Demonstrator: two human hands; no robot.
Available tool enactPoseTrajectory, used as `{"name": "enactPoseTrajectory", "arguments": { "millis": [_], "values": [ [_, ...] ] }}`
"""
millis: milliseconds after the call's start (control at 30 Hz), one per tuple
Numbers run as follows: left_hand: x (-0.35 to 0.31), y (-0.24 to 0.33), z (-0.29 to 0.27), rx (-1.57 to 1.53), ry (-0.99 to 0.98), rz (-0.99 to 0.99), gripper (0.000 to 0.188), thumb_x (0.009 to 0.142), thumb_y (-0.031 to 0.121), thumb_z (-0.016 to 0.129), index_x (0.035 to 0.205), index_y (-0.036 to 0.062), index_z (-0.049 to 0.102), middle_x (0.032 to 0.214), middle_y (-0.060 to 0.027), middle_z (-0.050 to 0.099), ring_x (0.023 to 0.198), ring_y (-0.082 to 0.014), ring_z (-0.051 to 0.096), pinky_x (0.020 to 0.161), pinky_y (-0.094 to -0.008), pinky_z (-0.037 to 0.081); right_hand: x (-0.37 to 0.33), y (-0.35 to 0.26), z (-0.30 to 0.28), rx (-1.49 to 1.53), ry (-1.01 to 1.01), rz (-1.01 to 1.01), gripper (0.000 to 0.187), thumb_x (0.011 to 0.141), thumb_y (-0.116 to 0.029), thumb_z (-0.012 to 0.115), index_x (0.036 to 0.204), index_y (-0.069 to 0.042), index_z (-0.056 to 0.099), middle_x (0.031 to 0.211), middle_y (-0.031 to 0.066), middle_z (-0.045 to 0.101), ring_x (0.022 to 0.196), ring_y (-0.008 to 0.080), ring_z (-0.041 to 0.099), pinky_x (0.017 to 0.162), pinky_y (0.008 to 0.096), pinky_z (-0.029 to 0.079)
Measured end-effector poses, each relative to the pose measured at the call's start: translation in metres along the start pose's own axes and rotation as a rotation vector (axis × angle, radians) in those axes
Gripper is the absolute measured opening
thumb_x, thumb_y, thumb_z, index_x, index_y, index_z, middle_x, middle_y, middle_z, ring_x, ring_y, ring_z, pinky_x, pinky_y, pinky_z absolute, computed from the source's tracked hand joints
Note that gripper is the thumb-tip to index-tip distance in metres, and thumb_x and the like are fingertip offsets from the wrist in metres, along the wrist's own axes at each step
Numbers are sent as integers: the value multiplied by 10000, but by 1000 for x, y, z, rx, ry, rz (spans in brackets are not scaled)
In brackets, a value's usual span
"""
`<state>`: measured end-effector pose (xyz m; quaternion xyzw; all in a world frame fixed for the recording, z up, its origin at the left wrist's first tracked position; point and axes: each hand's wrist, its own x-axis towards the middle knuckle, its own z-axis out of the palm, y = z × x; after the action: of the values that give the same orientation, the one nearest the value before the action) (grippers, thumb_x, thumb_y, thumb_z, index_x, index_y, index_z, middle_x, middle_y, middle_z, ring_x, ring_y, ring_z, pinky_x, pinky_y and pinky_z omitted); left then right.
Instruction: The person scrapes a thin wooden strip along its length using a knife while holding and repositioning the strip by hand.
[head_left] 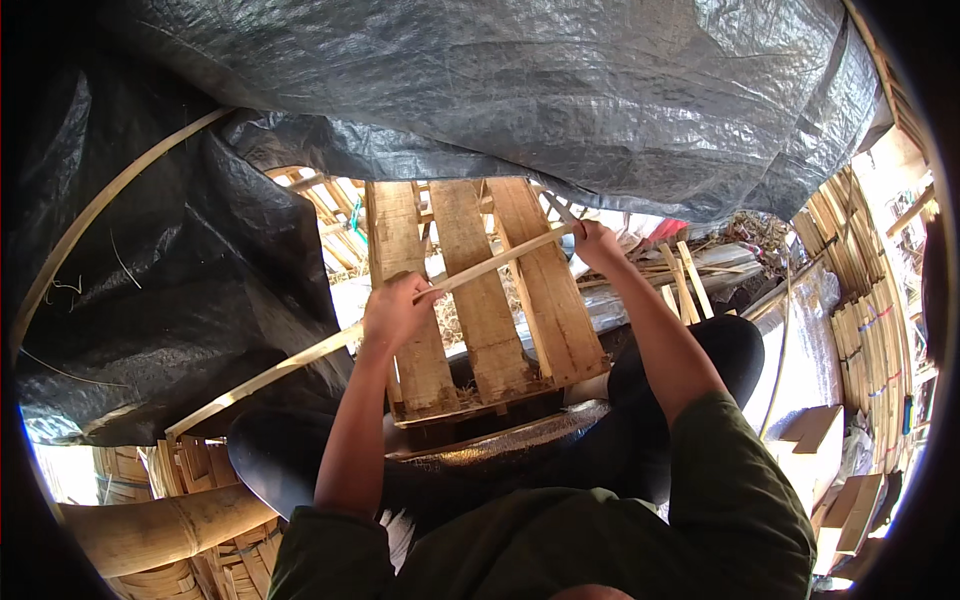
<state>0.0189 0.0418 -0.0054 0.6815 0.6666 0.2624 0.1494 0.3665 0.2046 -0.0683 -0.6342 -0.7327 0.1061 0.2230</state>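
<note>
A long, pale bamboo strip point(300, 360) runs slantwise before me, from low on the left up to my right hand. My left hand point(395, 312) is closed around it near its middle. My right hand point(598, 246) is closed at the strip's upper end, and a narrow grey blade, apparently a knife point(559, 207), juts up and left from its fist. The knife's handle is hidden in the fingers. Beneath the strip stands a slatted wooden bench point(470, 245) of three broad planks, between my bent knees.
Black plastic sheeting point(560, 90) hangs across the far side and down the left. A curved bamboo strip point(110, 195) lies against it. Bundled bamboo strips point(865, 330) stand at the right, with loose sticks point(690, 280) nearer. A thick bamboo pole point(175, 528) lies at lower left.
</note>
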Motion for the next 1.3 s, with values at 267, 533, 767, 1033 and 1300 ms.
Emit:
{"name": "enactPoseTrajectory", "arguments": {
  "millis": [267, 533, 767, 1033, 1300],
  "values": [
    [-5, 7, -11, 3, -7, -50, 308, 811, 340, 738, 810, 49, 634, 793, -111, 657, 714, -292, 638, 632, -384, 486, -10, -43, -7, 31, -237, 69, 421, 981, -361, 392, 1031, -45, 665, 994, 259, 659, 989, 392, 627, 840, 495, 496],
    [-7, -1, 2, 5, 82, 99, 294, 808, 318, 740, 790, 52, 615, 795, -113, 633, 743, -300, 624, 641, -391, 479, 4, -28, 2, -24, -73, 52, 486, 960, -396, 422, 917, 15, 678, 909, 285, 653, 909, 459, 623, 817, 502, 501],
    [-4, 7, 5, -33, 78, 134, 270, 813, 298, 737, 794, 58, 615, 795, -115, 627, 736, -305, 620, 644, -389, 480, 34, 39, -23, -121, -66, 281, 505, 961, -375, 401, 997, 63, 650, 1032, 301, 642, 987, 445, 622, 871, 489, 493],
    [3, 10, 7, 9, 63, 135, 282, 825, 304, 730, 787, 44, 628, 790, -120, 637, 748, -300, 629, 656, -391, 486, -11, -5, -25, 55, -206, 364, 407, 986, -302, 364, 1115, -36, 643, 1000, 186, 687, 875, 362, 677, 729, 430, 554],
    [-1, 4, 3, 2, 65, 113, 286, 831, 296, 725, 802, 28, 630, 809, -132, 644, 750, -308, 631, 662, -393, 488, 13, -4, -44, -80, -199, 252, 397, 987, -295, 408, 1076, 20, 634, 887, 249, 680, 824, 362, 678, 657, 460, 530]
  ]
}}
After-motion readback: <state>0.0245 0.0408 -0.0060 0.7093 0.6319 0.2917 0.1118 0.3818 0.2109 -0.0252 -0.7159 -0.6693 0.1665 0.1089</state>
